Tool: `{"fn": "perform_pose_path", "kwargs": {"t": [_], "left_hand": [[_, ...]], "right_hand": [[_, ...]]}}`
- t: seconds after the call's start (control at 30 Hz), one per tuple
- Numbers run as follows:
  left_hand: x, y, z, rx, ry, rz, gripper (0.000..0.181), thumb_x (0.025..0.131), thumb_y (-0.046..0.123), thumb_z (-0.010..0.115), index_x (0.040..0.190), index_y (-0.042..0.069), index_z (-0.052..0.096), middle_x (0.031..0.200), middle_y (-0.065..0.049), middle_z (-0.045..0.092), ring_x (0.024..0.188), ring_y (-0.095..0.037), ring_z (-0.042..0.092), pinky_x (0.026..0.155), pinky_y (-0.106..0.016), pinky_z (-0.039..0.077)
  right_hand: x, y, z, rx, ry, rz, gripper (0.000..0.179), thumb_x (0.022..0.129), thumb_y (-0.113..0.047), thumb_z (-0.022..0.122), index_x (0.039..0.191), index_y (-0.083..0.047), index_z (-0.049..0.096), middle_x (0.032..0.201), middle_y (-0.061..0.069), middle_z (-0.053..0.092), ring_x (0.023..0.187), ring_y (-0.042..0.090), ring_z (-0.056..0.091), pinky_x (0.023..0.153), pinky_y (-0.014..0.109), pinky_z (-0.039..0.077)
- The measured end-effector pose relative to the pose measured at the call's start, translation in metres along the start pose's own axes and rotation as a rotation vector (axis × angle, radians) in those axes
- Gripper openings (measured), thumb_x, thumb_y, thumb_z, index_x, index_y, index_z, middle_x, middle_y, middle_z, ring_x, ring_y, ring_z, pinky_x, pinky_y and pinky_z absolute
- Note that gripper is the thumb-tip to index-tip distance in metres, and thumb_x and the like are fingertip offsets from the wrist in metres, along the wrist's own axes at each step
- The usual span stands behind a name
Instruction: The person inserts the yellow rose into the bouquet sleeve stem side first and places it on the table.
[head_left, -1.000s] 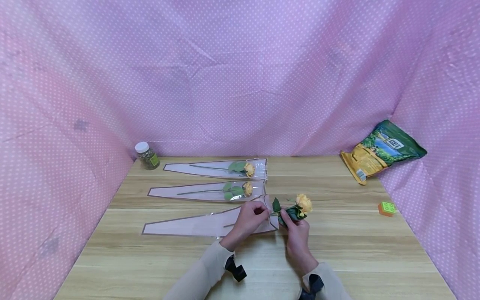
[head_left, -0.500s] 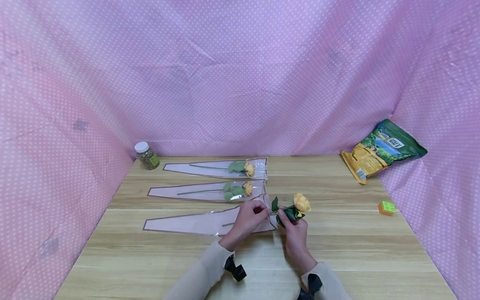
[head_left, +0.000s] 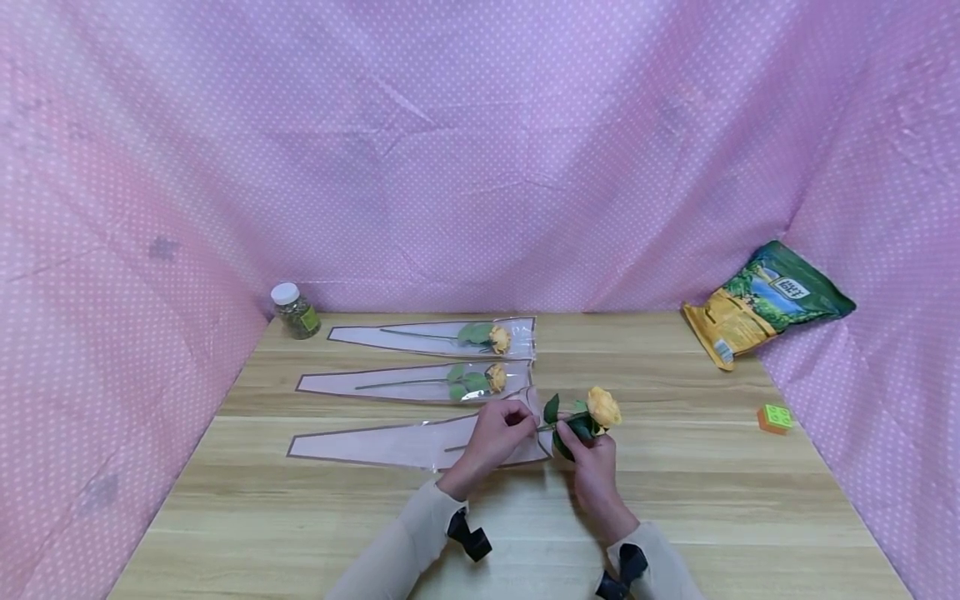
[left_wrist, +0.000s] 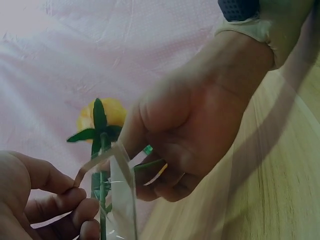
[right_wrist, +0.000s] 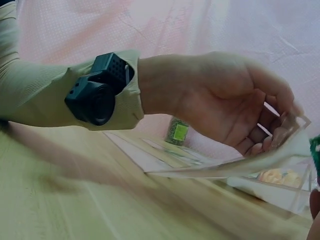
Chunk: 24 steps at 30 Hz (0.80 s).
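Observation:
My left hand [head_left: 498, 437] pinches the rim of the open end of a clear, dark-edged flower sleeve [head_left: 360, 442], the nearest on the table. A yellow artificial rose [head_left: 603, 407] with green leaves is held by my right hand [head_left: 596, 475], its fingers round the stem just under the bloom. The stem runs through the sleeve's mouth, and its lower end shows inside. In the left wrist view, the sleeve's rim [left_wrist: 125, 165] stands beside the green stem [left_wrist: 103, 205]. The right wrist view shows my left hand [right_wrist: 225, 95] holding up that rim, with the rose mostly out of frame.
Two sleeves with yellow roses, a far one [head_left: 360, 335] and a middle one [head_left: 322, 383], lie behind. A white-lidded jar [head_left: 296, 312] stands at the back left. A green and yellow snack bag [head_left: 768, 300] and a toy block [head_left: 775, 418] are on the right.
My right hand and the rose have shifted slightly left, toward the sleeve. The sleeve's narrow end has swung a little away from the front edge. My left hand has stayed nearly in place.

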<state>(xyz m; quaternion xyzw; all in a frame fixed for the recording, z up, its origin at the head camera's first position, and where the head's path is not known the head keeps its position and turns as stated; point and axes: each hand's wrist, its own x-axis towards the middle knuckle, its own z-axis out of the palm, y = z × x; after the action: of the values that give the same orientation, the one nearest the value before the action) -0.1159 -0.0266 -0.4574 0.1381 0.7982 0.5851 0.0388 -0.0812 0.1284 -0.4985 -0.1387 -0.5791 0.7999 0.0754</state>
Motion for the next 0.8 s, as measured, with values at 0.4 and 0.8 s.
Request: {"fn": "perform_pose_path", "kwargs": {"t": [0.4,0.8], "left_hand": [[0.002,-0.001,-0.003,-0.059,-0.009,-0.023,0.014,0.088,0.006,0.066,0.078,-0.004,0.071,0.074,-0.018,0.067,0.066,-0.001,0.050,0.061,-0.016,0.039],[-0.002,-0.001,0.003,0.021,-0.034,0.027,0.015,0.087,0.005,0.067,0.074,-0.001,0.071,0.069,-0.013,0.064,0.063,0.001,0.046,0.058,-0.015,0.037]], "right_hand": [[0.005,-0.005,-0.010,-0.003,-0.144,-0.105,0.008,0.091,0.001,0.066,0.098,-0.001,0.069,0.094,-0.010,0.073,0.097,0.005,0.066,0.088,0.018,0.050],[0.006,-0.016,-0.002,-0.124,-0.026,0.141,0.021,0.093,-0.013,0.069,0.110,-0.002,0.065,0.088,-0.016,0.070,0.090,0.000,0.064,0.081,0.018,0.054]]}}
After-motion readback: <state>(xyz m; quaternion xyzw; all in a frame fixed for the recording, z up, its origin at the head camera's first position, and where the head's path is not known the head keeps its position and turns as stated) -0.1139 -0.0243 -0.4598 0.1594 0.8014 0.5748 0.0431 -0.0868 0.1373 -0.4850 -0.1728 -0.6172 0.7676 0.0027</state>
